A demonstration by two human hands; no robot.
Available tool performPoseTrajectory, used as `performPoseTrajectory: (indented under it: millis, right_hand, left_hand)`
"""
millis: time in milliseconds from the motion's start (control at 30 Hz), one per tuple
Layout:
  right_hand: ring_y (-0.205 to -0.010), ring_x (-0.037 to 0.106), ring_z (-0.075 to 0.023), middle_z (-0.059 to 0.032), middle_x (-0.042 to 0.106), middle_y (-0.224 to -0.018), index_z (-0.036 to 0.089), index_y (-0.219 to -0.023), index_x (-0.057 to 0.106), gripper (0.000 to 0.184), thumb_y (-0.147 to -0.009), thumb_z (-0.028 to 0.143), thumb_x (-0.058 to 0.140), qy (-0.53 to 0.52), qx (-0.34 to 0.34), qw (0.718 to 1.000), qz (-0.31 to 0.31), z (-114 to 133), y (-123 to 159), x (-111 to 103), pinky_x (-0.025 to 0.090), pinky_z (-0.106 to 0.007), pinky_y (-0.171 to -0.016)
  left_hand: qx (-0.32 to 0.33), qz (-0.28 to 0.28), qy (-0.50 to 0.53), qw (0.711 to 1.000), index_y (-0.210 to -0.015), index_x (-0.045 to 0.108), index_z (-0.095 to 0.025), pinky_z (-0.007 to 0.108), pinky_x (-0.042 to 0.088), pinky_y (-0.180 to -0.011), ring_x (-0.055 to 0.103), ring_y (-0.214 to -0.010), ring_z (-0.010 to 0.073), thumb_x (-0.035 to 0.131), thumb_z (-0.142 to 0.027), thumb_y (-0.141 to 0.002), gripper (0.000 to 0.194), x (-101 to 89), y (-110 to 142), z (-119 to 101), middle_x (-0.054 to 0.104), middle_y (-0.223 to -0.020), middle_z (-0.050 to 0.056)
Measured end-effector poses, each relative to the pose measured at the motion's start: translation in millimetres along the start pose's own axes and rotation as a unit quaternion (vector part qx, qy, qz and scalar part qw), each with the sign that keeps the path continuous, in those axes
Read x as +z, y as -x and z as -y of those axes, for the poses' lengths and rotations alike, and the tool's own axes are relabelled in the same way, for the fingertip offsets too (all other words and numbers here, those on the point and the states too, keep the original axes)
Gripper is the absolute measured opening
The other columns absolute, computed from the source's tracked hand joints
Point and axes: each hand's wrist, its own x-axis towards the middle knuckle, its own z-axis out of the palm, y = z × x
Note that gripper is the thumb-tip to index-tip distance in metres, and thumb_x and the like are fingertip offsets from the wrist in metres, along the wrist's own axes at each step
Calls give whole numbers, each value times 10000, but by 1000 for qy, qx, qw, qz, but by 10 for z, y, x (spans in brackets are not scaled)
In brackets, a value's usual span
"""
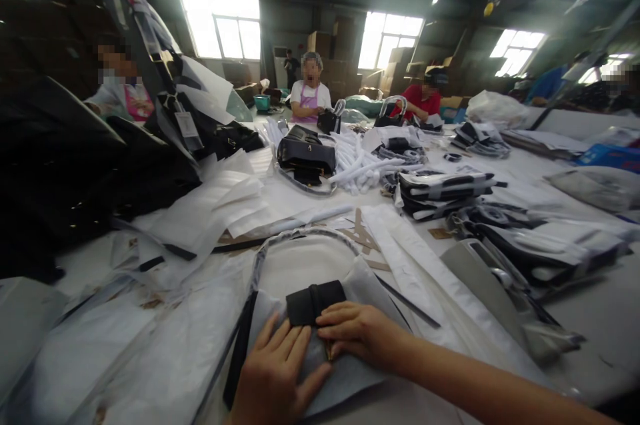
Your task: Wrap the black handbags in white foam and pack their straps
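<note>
Left hand: the left hand (273,372) lies flat and open, fingers spread, pressing on the white wrapping sheet (345,372) at the near edge of the worktop (600,318).
Right hand: the right hand (357,332) reaches across from the right, fingers curled over the lower edge of the black tab (315,302); whether it pinches the tab or only rests on it, I cannot tell.
Black tab: a small dark flap with a band across it, lying on the white sheet, touching the right fingertips, just above the left hand.
Wrapped handle: a plastic-wrapped handle (300,235) arches in a loop beyond the tab, its dark strap running down beside the left hand.
Farther on the worktop: a black handbag (306,155) sits mid-table, white paper rolls (360,168) just beside it, wrapped bags (440,188) stacked to the right.
Others: a person in a white top (311,95) and a person in red (425,100) sit at the far end.
</note>
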Motion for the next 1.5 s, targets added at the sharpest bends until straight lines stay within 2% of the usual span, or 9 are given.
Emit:
performPoseTrajectory:
  millis: [100, 200, 400, 533, 633, 833, 1100, 1333, 1500]
  right_hand:
    - [-1185, 613, -220, -106, 704, -1234, 209, -1181, 738, 290, -945, 357, 657, 22, 0, 1000, 1, 3, -11, 52, 448, -355, -1077]
    - [-1145, 597, -222, -92, 693, -1216, 220, -1166, 744, 249, -938, 282, 668, 38, 6, 999, 2, 27, -20, 66, 461, -361, -1037]
    - [-1056, 658, -174, -57, 720, -1188, 224, -1151, 749, 254, -968, 178, 579, 17, 1, 1000, -12, 8, 8, 34, 505, -296, -971]
    - [-1091, 667, -174, -75, 734, -1188, 202, -1082, 772, 233, -990, 220, 558, 21, 5, 999, -37, -66, 67, 101, 517, -290, -982]
    - [-1095, 662, -188, -78, 733, -1188, 208, -1037, 785, 221, -977, 199, 572, 48, 2, 998, -33, -94, 75, 147, 520, -305, -975]
    - [-924, 671, -178, -52, 721, -1090, 201, -1013, 771, 159, -948, 210, 627, 150, -34, 987, 46, -16, -86, -2, 528, -258, -796]
    - [-803, 584, -172, -41, 677, -942, 197, -871, 699, 58, -888, 148, 673, 269, -128, 937, 184, 162, -329, -166, 467, -266, -683]
    - [-756, 595, -207, -95, 674, -915, 131, -919, 691, 79, -863, 180, 668, 318, -59, 929, 180, 225, -306, -45, 476, -314, -655]
    - [-819, 665, -196, -72, 721, -904, 157, -941, 718, 143, -951, 249, 609, 315, 9, 938, 144, 436, -193, -280, 523, -292, -724]
  left_hand:
    - [105, -12, 22, 994, -1120, 666, -152, 303, 564, -838, 707, -787, 148, 598, -206, -936, 203, -44, 1, -5, 759, -920, 1]
    - [182, 57, 70, 979, -1192, 640, -129, 230, 581, -797, 705, -832, 128, 475, -132, -982, 267, -86, -62, -12, 754, -960, 25]
    - [117, 155, 70, 978, -1206, 615, -159, 218, 582, -875, 714, -974, 134, 360, -154, -1010, 322, -69, -43, -99, 740, -1094, 47]
    - [62, 217, 41, 973, -1264, 577, -176, 208, 582, -868, 710, -987, 138, 473, -120, -954, 331, 9, 109, -201, 716, -1136, 41]
    - [38, 248, 43, 967, -1316, 542, -168, 219, 573, -895, 698, -995, 152, 613, -225, -914, 413, 3, 171, -245, 701, -1134, 47]
    - [41, 236, 18, 971, -1365, 524, -167, 211, 552, -932, 686, -1036, 162, 655, -330, -889, 520, -65, 173, -245, 698, -1166, 54]
    - [53, 231, 2, 972, -1360, 541, -180, 207, 541, -955, 685, -1079, 175, 692, -352, -842, 567, -36, 208, -218, 697, -1218, 58]
    - [50, 229, 19, 972, -1421, 476, -177, 194, 511, -988, 673, -1101, 168, 688, -261, -824, 638, -21, 245, -199, 687, -1236, 67]
    - [85, 202, -5, 976, -1378, 515, -161, 192, 507, -993, 673, -1105, 165, 670, -302, -852, 566, 102, 346, -123, 690, -1234, 69]
